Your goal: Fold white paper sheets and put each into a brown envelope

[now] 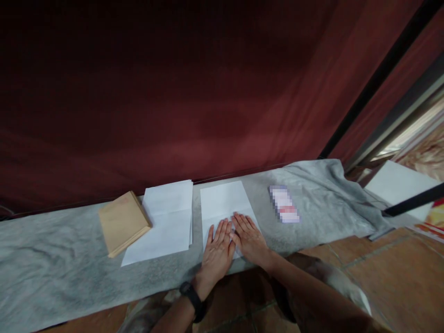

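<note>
A white sheet of paper [222, 199] with a faint crease across it lies on the grey cloth in front of me. My left hand [219, 249] rests flat on its lower part, fingers stretched out. Beside it, my right hand [249, 238] also presses flat on the sheet, with the thumbs close together. Both hands hide the lower middle of the paper. To the left is a stack of white paper sheets [169, 222], creased across the middle. A pile of brown envelopes [121, 222] overlaps that stack's left edge.
The grey cloth [69, 268] covers a long low surface. Right of the sheet lies a blurred-out pink and white item [285, 203]. A dark red curtain [208, 115] hangs behind, with a black pole [374, 88] at the right. Brown floor tiles [391, 273] show in front.
</note>
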`<state>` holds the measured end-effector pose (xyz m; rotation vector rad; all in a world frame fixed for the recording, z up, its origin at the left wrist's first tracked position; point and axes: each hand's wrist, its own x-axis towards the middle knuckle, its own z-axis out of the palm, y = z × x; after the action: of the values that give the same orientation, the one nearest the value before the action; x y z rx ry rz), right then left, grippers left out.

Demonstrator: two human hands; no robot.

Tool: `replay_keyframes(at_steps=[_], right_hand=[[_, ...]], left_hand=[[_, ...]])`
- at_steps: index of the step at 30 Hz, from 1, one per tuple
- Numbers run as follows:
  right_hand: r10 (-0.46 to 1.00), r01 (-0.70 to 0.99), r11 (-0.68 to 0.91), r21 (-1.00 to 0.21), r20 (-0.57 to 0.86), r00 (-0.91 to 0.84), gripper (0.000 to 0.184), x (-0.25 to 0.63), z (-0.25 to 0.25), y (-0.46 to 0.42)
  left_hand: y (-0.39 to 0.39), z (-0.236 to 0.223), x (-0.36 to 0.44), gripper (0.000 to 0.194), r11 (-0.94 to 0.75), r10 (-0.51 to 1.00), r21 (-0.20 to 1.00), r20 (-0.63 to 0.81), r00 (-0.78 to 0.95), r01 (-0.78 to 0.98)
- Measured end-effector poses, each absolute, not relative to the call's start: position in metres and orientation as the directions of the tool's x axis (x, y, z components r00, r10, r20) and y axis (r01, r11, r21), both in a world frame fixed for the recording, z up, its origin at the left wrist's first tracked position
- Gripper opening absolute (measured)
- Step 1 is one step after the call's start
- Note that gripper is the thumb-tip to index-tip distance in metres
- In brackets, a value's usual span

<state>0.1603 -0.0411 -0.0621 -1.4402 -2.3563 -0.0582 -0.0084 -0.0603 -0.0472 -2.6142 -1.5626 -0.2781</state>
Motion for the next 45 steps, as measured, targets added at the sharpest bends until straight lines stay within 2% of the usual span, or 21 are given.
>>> replay_keyframes(at_steps=[6,12,25,28,31,34,38,45], right_hand=[[0.854,0.870,0.462,-0.175,0.355,-0.381,0.057,0.165,-0.068,-0.041],[0.861,0.886,0.432,-0.170,0.370,-0.349,0.059,0.165,-0.075,-0.040],[0.822,0.880,0.466,-0.095,0.414,-0.390,0.055,0.172,-0.076,-0.039],[0.817,0.868,0.485,-0.110,0.411,-0.405,0.055,0.177,-0.076,-0.040],[0.847,0.865,0.476,-0.159,0.345,-0.403,0.052,0.180,-0.068,-0.034],[0.895,0.877,0.422,-0.229,0.262,-0.362,0.051,0.177,-0.053,-0.017],[0.897,0.859,0.423,-0.286,0.268,-0.353,0.055,0.162,-0.040,0.011],[0.879,0.865,0.447,-0.230,0.295,-0.375,0.049,0.148,-0.058,0.034]], left_hand=[[-0.063,-0.054,-0.019,0.059,-0.320,0.928,-0.004,0.197,0.315,0.947],[-0.070,-0.058,-0.034,0.065,-0.164,0.951,-0.009,0.265,0.161,0.986],[-0.070,-0.062,-0.030,0.068,-0.159,0.944,0.055,0.302,0.135,0.986],[-0.070,-0.063,-0.034,0.068,-0.159,0.953,0.056,0.269,0.139,0.986],[-0.063,-0.054,-0.035,0.061,-0.150,0.966,0.047,0.220,0.136,0.988],[-0.045,-0.037,-0.028,0.053,-0.147,0.961,0.028,0.240,0.136,0.989],[-0.009,-0.025,-0.012,0.052,-0.183,0.952,0.063,0.261,0.160,0.981],[0.030,-0.049,-0.004,0.054,-0.197,0.969,0.048,0.160,0.187,0.979]])
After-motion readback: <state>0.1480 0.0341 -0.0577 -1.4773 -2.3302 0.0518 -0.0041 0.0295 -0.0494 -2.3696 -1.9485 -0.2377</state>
